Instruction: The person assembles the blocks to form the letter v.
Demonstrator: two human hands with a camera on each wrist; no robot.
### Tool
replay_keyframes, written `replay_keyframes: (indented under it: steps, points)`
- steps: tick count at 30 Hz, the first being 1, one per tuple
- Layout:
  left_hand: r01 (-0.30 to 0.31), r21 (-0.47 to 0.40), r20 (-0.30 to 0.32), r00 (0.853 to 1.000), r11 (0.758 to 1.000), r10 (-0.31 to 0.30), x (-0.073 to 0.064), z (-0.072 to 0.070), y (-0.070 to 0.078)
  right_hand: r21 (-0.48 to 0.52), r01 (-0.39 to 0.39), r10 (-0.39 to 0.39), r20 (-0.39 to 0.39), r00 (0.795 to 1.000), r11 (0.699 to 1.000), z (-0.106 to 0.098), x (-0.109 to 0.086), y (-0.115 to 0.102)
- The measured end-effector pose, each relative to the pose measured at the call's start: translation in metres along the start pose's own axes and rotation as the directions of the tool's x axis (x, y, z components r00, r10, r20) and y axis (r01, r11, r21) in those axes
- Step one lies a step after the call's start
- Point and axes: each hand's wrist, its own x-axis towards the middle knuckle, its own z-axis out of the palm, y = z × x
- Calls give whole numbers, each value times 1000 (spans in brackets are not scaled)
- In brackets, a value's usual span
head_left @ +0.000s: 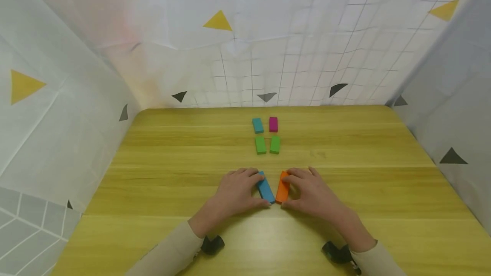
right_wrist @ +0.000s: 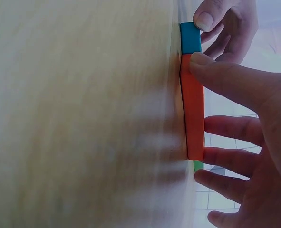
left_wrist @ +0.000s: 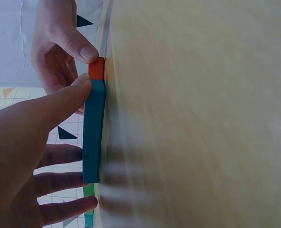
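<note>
Blue block [head_left: 266, 190] and orange block [head_left: 282, 191] rest on table [head_left: 172, 152].

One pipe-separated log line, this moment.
left hand: grips blue block | right hand: grips orange block | beyond: two green blocks, teal block, magenta block

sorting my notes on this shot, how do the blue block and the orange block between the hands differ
Colour: the blue block is blue, the orange block orange.
Hold: the left hand grips the blue block, the right hand the orange block.
Angle: the blue block's far end slants left, the orange block's right.
Both lie on the table.
</note>
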Motion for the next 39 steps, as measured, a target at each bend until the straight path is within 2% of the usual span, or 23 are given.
replay_keyframes:
  steps: [39]
  points:
    - [7, 1, -17, 1000, 1000, -7, -1, 2, 1, -8, -16, 16, 0, 1000, 1000, 1, 0, 0]
